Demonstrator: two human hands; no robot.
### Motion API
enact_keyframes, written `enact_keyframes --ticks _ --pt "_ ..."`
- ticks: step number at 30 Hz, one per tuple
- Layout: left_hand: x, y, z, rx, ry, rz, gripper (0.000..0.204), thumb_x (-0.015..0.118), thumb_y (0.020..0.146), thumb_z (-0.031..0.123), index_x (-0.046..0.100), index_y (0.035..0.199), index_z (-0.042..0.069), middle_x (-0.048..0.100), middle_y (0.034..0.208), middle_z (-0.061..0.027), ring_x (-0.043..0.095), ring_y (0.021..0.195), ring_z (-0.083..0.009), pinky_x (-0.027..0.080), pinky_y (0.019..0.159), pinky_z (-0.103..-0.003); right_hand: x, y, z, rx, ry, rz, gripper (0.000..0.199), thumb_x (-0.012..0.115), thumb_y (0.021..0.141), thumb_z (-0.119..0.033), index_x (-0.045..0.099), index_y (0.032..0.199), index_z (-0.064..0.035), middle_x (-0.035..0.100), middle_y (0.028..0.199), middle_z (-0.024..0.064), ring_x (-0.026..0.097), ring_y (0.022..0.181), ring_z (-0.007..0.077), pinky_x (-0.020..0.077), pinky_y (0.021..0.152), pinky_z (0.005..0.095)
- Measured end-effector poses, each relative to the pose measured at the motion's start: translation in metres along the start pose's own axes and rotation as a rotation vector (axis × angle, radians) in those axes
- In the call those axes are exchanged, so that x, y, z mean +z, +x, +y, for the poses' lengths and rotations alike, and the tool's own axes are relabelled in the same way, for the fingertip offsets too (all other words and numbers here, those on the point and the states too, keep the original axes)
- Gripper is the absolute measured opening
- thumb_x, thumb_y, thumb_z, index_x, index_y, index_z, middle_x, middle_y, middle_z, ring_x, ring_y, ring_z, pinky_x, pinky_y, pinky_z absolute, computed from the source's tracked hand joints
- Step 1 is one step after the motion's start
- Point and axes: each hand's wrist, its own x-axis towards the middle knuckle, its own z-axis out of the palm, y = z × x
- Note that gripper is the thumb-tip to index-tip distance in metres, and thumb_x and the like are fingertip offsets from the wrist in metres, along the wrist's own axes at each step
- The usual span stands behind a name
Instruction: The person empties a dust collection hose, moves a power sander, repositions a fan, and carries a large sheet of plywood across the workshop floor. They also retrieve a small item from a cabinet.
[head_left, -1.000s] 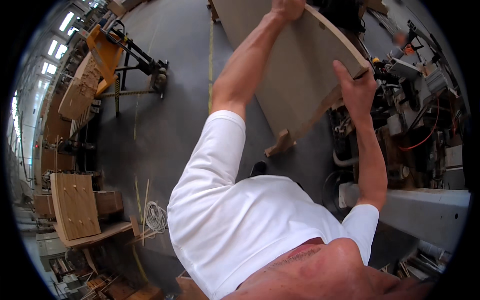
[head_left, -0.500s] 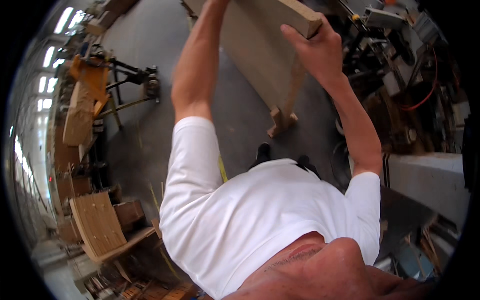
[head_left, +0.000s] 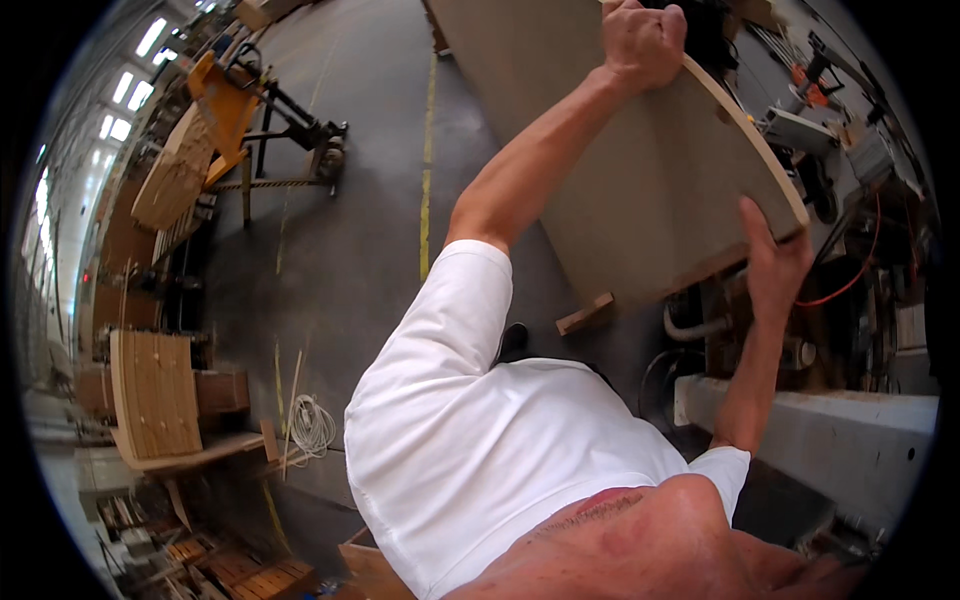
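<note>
A woodworking shop or furniture factory hall, with a broad grey concrete floor [head_left: 350, 240] crossed by a painted yellow line [head_left: 428, 180] and a row of skylights [head_left: 120, 90] high along one side. Stacked curved plywood panels [head_left: 155, 395] on low stands, a yellow metal trolley [head_left: 235, 105] loaded with more bent panels, offcuts and a coil of white cord [head_left: 312, 425] lying about. Machinery with hoses, red cables [head_left: 850, 270] and power tools crowded along a workbench [head_left: 830, 440].

Concrete floor [head_left: 350, 250]: yellow line [head_left: 428, 190], white cord coil [head_left: 312, 425].
</note>
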Motion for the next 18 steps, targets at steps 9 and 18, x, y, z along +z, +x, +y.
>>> enact_keyframes --ticks 9,18 --pt "0.007 0.013 0.108 0.012 -0.295 0.120 0.029 0.050 0.077 0.025 0.057 0.053 0.010 0.057 0.055 -0.0061 0.051 0.056 -0.0260 0.038 0.068 -0.039 -0.098 -0.016 0.019 0.076 -0.042 0.266 0.047 0.072 0.076 -0.015 0.054 0.114 0.0044 0.058 0.109 0.0118 0.055 0.099 0.0198 0.0408 0.087 0.0311" --pt "0.031 -0.010 0.140 -0.078 -0.483 0.202 0.013 0.056 0.074 0.020 0.058 0.068 0.010 0.057 0.073 -0.0064 0.052 0.072 -0.0258 0.037 0.078 -0.043 -0.139 -0.032 0.057 0.055 0.214 0.352 0.042 0.065 0.083 -0.011 0.050 0.117 0.0084 0.053 0.118 0.0141 0.052 0.105 0.0242 0.0430 0.090 0.0355"
